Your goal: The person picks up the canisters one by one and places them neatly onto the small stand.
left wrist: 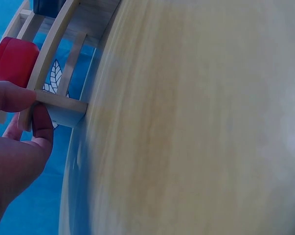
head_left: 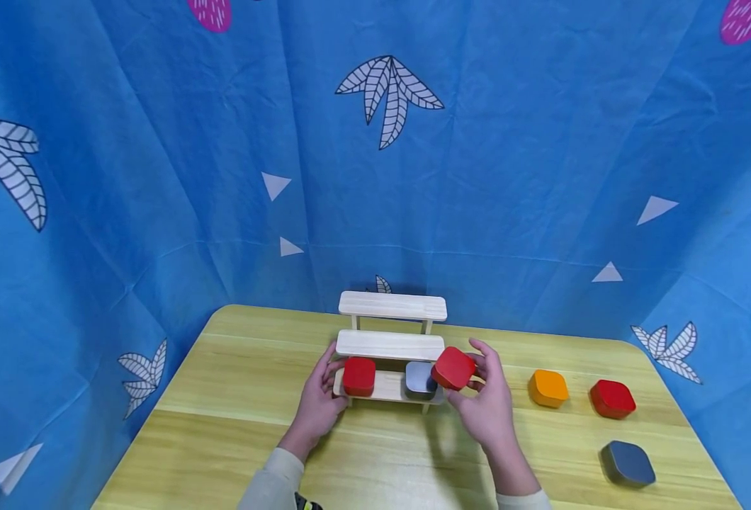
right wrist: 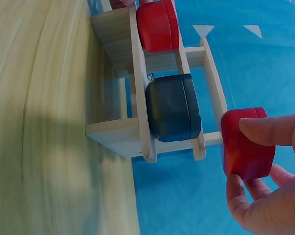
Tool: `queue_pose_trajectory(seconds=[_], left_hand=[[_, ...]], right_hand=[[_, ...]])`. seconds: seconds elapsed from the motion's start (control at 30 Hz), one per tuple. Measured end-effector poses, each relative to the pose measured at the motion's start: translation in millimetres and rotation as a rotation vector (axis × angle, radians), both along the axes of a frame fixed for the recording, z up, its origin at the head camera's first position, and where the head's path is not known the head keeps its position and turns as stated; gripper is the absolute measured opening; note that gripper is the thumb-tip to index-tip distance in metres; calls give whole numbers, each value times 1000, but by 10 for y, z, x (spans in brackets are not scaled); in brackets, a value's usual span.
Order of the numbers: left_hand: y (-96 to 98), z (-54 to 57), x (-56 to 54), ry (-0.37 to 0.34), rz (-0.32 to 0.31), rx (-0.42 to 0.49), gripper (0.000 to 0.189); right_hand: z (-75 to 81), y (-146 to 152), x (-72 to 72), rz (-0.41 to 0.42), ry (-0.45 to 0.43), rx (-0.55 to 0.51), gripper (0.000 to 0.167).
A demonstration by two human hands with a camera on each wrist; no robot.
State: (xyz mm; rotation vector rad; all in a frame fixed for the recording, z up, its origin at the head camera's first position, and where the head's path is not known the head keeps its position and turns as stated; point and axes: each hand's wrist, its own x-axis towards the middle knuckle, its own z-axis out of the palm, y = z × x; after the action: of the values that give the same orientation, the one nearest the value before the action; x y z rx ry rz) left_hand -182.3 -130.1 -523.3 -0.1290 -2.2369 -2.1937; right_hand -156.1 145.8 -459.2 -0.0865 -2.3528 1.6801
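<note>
Clock: centred on the stand in the head view, twelve toward the curtain.
Three-tier wooden stand [head_left: 392, 306]: upright on the wood-grain table [head_left: 235, 397], its boards stepping up toward twelve.
Left hand [head_left: 318, 404]: at eight o'clock, pinching the end of the stand's lowest board, thumb on top and fingers beneath, as the left wrist view shows.
Right hand [head_left: 487, 407]: at four o'clock, thumb and fingers pinching the raised red box by its sides.
Raised red box [head_left: 455, 367]: rounded-square, with a seam around it, tilted, just past three o'clock near the right end of the lowest board; whether it touches the stand, I cannot tell.
Shelved red box [head_left: 359, 377]: on the lowest board at eight o'clock, right beside the left hand's fingers.
Grey-blue box [head_left: 420, 379]: on the same board at four o'clock, apart from the shelved red box, partly overlapped by the raised one in the head view.
Orange box [head_left: 548, 388]: on the table, between three and four o'clock, beyond the right hand.
Outer red box [head_left: 613, 399]: just past three o'clock, farther out than the orange one.
Dark grey box [head_left: 628, 464]: on the table near four o'clock.
Blue curtain [head_left: 509, 142]: behind at twelve, printed with white leaves and triangles.
</note>
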Motion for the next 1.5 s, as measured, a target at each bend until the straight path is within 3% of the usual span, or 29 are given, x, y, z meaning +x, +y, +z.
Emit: queue_pose_trajectory(seconds=[0.33, 0.83, 0.97, 1.23, 1.5], left_hand=[[-25, -187, -65, 3, 2, 2, 105], [-44, -215, -83, 15, 0, 3, 104], [-33, -164, -74, 4, -5, 3, 105], [3, 89, 40, 6, -17, 3, 99], [0, 92, 42, 8, -19, 15, 100]], right_hand=[[36, -82, -67, 24, 14, -3, 96], [96, -204, -167, 75, 35, -5, 95], [98, -234, -194, 91, 46, -12, 94], [89, -281, -248, 118, 72, 1, 93], [78, -341, -313, 129, 52, 22, 92]])
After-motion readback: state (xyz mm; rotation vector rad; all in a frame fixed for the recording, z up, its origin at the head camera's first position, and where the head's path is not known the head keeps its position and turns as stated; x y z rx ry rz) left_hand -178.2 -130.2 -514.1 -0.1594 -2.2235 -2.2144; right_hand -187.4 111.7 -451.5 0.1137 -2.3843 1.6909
